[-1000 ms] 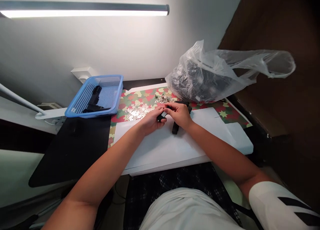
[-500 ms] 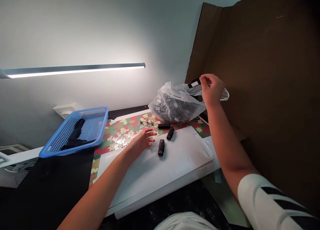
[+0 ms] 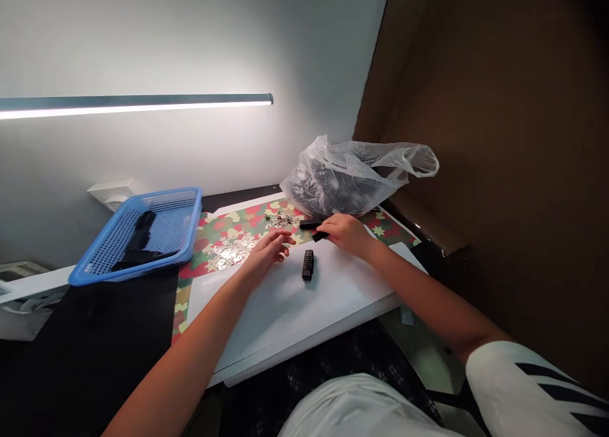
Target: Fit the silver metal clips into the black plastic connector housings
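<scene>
My right hand [image 3: 348, 234] is low over the back of the white board [image 3: 266, 326], its fingers closed at a small black plastic piece [image 3: 320, 236]. The hand hides part of that piece. Just behind it lies another black plastic piece [image 3: 309, 224], partly covered by the fingers. A ribbed black piece [image 3: 308, 266] rests on the board between my hands. My left hand [image 3: 272, 253] hovers at the board's left side with fingers loosely curved and apart, holding nothing. Beside it is a spread of small shiny metal bits [image 3: 231, 253].
A clear plastic bag [image 3: 328, 186] full of dark pieces stands at the back. On the left, a blue basket [image 3: 196, 224] holds black items. A smaller heap of metal bits [image 3: 281, 220] lies on the patterned sheet [image 3: 181, 310]. Tall cardboard [image 3: 499, 170] borders the right side.
My right hand has come down from above the bag to the board, where it had held a black piece with a white label. My left hand has hardly moved. The view has tilted slightly.
</scene>
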`<state>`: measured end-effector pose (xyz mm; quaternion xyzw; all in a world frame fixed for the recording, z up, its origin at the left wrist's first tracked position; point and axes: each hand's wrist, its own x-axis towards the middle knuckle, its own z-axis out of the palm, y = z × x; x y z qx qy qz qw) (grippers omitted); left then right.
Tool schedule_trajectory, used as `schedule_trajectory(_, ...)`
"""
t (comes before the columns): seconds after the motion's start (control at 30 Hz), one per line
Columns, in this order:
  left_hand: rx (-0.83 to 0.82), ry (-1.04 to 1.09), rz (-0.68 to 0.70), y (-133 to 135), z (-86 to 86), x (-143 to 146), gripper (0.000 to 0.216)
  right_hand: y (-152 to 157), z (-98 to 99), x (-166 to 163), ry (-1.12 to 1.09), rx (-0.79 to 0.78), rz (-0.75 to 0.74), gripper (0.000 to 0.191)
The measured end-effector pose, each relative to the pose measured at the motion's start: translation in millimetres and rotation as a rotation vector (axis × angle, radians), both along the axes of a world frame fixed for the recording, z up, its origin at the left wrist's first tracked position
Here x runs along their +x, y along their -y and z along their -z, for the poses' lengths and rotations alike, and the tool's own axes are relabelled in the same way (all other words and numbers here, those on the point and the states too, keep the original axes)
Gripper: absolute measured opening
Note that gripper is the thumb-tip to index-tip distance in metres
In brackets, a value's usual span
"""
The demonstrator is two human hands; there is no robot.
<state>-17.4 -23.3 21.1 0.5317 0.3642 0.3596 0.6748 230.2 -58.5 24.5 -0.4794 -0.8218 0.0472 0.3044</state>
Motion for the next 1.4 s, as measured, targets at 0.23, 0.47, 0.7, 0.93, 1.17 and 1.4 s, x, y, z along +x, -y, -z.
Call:
schedule_trajectory(0.23, 0.172, -0.125, 0.133, -2, 3.1, 4, 0.062, 28, -4.3, -61, -0.112, 0.008, 0.022, 0.032)
schedule_trajectory(0.47, 0.235, -0.325, 0.038, 1, 0.2, 7, 0.056, 66, 24.9, 69, -0.672, -0.359, 0.761, 0.043)
schedule_trajectory(0.7, 0.220, -0.332, 0.027, 1, 4.4, 12, 0.048, 75, 13.2, 109, -1.323, -0.689, 0.675, 0.026)
schedule_trajectory(0.93, 0.180, -0.298, 0.043, 2, 3.5, 10, 0.043, 53, 8.6, 128, -1.266, -0.864, 0.520, 0.028)
schedule_trajectory(1.17, 0.190, -0.336, 0.052, 2, 2.3, 12, 0.043, 42, 20.1, 130, -1.179, -0.768, 0.584, 0.017)
schedule_trajectory(1.4, 0.187, -0.308, 0.052, 2, 2.9, 11, 0.039, 20, 30.3, 134, -1.044, -0.524, 0.401, 0.050)
